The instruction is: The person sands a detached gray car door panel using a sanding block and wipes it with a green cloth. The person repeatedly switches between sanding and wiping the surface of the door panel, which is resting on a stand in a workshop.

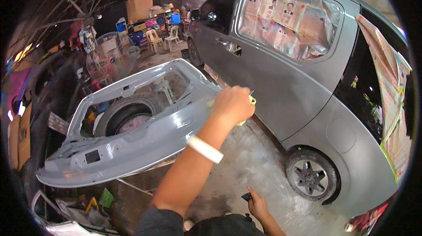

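My left hand (236, 105), with a white band on its wrist, is raised at the right end of a grey car tailgate panel (178, 124). Its fingers are closed around a yellow-green cloth (252, 100), most of which the hand hides. The panel is glossy in places and has a large window opening. Low in the view, close to my body, my right hand (258, 204) is closed on a small dark flat piece (247, 197); its exact kind cannot be made out.
A grey vehicle (285, 91) stands along the right, its side window covered with printed paper (288, 20) and plastic. A tyre (127, 115) shows through the panel's opening. Behind are a large fan (110, 55), plastic chairs (154, 38) and cluttered shelves. Scraps lie lower left.
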Demonstrator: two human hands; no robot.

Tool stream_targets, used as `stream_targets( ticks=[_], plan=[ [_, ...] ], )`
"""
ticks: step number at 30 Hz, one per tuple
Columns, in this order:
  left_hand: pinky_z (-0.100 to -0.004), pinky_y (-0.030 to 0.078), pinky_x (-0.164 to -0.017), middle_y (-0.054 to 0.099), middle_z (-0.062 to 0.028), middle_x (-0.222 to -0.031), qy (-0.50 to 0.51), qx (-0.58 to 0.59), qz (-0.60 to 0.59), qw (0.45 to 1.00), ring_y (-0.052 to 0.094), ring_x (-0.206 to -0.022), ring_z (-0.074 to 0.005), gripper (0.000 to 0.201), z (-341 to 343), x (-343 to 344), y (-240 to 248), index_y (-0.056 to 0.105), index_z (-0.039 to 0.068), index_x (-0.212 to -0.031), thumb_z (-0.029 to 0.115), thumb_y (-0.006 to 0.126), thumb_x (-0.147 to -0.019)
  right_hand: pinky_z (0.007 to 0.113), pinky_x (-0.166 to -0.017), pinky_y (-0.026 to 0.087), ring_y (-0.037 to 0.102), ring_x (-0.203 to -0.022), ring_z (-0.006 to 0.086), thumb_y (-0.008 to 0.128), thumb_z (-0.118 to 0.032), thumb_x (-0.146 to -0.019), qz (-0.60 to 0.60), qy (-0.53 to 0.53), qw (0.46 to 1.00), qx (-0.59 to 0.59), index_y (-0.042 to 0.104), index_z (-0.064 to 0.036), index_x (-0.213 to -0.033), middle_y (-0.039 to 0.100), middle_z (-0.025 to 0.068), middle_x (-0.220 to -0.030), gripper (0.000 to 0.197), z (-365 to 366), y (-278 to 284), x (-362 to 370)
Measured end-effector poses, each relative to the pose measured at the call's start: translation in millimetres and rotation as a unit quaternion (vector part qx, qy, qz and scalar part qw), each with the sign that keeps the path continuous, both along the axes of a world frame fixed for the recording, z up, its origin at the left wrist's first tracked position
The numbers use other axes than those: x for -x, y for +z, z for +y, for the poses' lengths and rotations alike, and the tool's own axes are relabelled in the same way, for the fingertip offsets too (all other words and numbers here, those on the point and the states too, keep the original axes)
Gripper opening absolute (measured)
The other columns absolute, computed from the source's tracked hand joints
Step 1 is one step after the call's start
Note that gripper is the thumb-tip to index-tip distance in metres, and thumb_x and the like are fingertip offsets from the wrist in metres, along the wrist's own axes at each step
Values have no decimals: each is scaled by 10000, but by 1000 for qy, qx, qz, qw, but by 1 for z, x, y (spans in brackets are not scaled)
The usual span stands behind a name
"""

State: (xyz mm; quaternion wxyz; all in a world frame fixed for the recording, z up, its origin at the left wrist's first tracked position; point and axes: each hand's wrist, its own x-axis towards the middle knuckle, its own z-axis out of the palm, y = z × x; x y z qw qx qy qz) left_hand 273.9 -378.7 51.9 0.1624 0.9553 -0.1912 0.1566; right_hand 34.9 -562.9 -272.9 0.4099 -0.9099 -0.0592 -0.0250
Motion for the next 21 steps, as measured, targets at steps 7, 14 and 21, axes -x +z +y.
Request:
stream_targets(
  ticks=[7, 14, 21],
  plan=[
    [-472, 540, -947, 728, -221, -1175, -4, 9, 122, 993, 690, -1108, -397, 440, -36, -80, 13, 751, 59, -1134, 345, 632, -821, 436, -878, 571, 712, -1008, 415, 612, -14, -886, 66, -39, 995, -57, 629, -85, -1335, 720, 244, -1129, 455, -25, -16, -12],
    [-500, 540, -873, 727, -257, -1046, -135, -1, 80, 988, 699, -995, -432, 391, 18, -45, 4, 734, 11, -1039, 336, 636, -843, 361, -843, 551, 723, -924, 295, 567, -22, -937, 15, 5, 977, -214, 627, -61, -1322, 731, 213, -1042, 391, -29, -62, -47],
    [-487, 529, -929, 701, -217, -1122, 12, -39, 35, 999, 659, -1088, -412, 392, 124, 95, 1, 685, 15, -1137, 316, 659, -887, 307, -851, 546, 693, -924, 166, 551, 20, -953, 109, 47, 983, -138, 604, -8, -1312, 733, 113, -1051, 364, -41, -36, -53]
  ],
)
